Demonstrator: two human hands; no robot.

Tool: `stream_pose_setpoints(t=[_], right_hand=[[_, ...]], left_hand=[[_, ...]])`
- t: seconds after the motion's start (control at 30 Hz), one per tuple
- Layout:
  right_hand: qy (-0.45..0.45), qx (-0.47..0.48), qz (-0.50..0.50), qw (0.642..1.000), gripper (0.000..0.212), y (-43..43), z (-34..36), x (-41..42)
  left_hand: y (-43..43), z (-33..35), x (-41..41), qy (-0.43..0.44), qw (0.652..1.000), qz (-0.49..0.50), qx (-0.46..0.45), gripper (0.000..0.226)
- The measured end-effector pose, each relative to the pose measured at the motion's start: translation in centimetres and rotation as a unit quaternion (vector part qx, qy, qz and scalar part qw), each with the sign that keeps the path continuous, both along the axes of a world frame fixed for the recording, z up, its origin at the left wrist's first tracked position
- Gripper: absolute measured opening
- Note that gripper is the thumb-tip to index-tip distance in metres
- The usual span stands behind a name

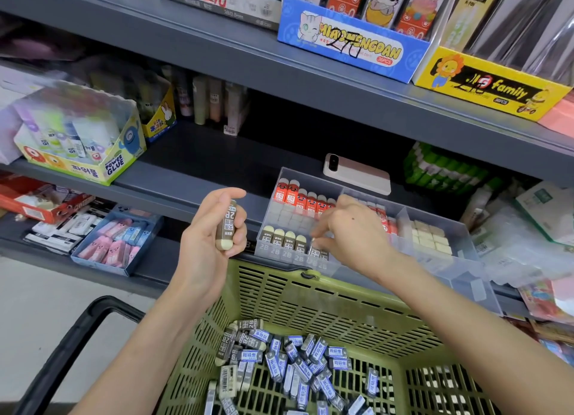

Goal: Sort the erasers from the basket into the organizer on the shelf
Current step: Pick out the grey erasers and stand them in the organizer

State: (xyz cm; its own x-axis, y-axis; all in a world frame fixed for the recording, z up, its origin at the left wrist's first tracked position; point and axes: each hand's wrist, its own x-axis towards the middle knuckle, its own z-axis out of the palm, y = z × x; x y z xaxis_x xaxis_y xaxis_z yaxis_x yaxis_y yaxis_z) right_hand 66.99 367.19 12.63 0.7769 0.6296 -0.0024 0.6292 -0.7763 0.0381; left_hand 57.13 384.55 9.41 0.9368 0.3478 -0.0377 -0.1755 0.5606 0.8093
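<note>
Far left on the shelf (pixel 192 166): a glue box (pixel 93 157), no part of this job. Below it is a blue tray of pink and blue erasers (pixel 116 240), shelved stock by the look.

Left hand (pixel 211 237): curled round one brown-sleeved 2B eraser (pixel 227 228), held upright with the cream tip down, near the organizer's left corner. Judgement: this is the next piece, staged at shelf height so it can be slotted in without another reach down.

Below centre: the green basket (pixel 310 293) sits against the shelf edge, right beneath the organizer (short travel, presumably the reason). Its floor holds a loose pile, mostly blue-label erasers (pixel 310 362), with a few brown 2B ones (pixel 245 329) at the pile's left. Much is left to sort.

The clear organizer (pixel 466 244) stands on the shelf. Its front-left compartment has a row of 2B erasers (pixel 282 239) on end, labels forward. Like goes with like, and the print reads from the aisle. Behind them is a row of red erasers (pixel 298 197).

Right hand (pixel 354 234): palm down over that front row, fingertips (pixel 316 236) dipped to the row's right end, where two sleeves lean. Whether it pinches one or only nudges it straight, I cannot tell.

Further right: cream blocks (pixel 430 239) in their own compartment. A phone (pixel 357 174) lies behind the organizer.
</note>
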Motion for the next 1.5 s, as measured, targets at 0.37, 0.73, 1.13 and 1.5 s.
stream_pose_setpoints(t=[0.37,0.73,1.13,1.5], right_hand=[[-0.125,0.095,0.086,0.984,0.016,0.9,1.2,-0.9],[0.025,0.224,0.2,0.953,0.021,3.7,2.7,-2.3],[0.377,0.317,-0.238,0.837,0.006,3.9,0.3,-0.7],[0.386,0.191,-0.233,0.872,0.027,6.3,-0.6,0.1]], left_hand=[[-0.1,-0.3,0.2,-0.011,0.998,-0.053,-0.028,0.036],[-1.0,-0.3,0.0,-0.006,0.993,-0.06,0.103,0.042],[-0.5,-1.3,0.2,0.091,0.93,0.055,0.352,0.016],[-0.3,-1.6,0.5,0.093,0.921,0.037,0.377,0.016]])
